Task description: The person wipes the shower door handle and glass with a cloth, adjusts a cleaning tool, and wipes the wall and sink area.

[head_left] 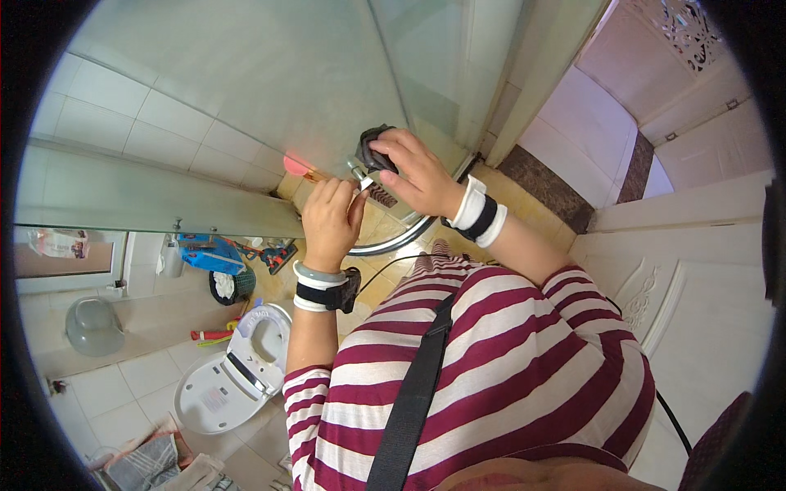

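Note:
My left hand [330, 221] is closed with its fingers about a shiny metal handle [363, 182] on the glass shower door [254, 65]. Just to the right and a little farther off, my right hand [422, 180] holds a dark grey, bunched cloth [372, 152] against or very close to the glass beside that handle. Its fingertips press on the cloth, and the thumb points toward the handle. Part of the handle is hidden behind my left fingers. White and black bands circle both wrists.
A curved shower threshold [397, 243] crosses the yellow floor below my hands. At the left are a toilet with its lid raised [214, 397], a waste basket [244, 286] and a blue bag [214, 255]. A white panelled door [704, 311] stands at the right.

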`<state>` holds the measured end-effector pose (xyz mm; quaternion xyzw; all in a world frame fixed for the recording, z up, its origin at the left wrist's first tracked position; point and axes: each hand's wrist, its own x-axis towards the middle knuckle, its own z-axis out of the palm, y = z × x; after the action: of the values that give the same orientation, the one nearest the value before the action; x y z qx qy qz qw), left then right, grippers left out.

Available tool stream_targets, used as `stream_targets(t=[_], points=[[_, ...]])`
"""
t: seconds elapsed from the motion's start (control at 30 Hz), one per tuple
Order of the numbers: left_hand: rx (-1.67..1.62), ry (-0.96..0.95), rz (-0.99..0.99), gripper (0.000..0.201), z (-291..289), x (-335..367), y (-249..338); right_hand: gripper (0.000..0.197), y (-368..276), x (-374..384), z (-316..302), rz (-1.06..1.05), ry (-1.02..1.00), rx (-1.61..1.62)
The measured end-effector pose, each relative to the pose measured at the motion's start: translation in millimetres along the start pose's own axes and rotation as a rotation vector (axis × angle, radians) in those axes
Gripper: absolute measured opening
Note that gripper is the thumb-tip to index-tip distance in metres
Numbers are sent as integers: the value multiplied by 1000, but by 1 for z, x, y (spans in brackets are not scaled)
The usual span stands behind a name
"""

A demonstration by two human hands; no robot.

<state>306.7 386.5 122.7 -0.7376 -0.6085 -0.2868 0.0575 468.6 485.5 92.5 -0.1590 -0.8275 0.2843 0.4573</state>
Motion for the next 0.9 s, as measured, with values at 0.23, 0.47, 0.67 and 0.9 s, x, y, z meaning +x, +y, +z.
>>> stream_targets(t=[0.23,0.47,0.67,0.9], points=[[59,-23,-21,15,-14,-17,-6,30,48,-46,39,310,-328,104],[-178,-25,-509,30,-45,-123,-31,45,44,-37,42,456,-309,505],[-34,-71,-800,17,-67,-223,-32,39,77,-56,55,500,-439,413],[-13,-132,-992,20,-73,-291,-3,43,52,-48,48,924,-58,867]])
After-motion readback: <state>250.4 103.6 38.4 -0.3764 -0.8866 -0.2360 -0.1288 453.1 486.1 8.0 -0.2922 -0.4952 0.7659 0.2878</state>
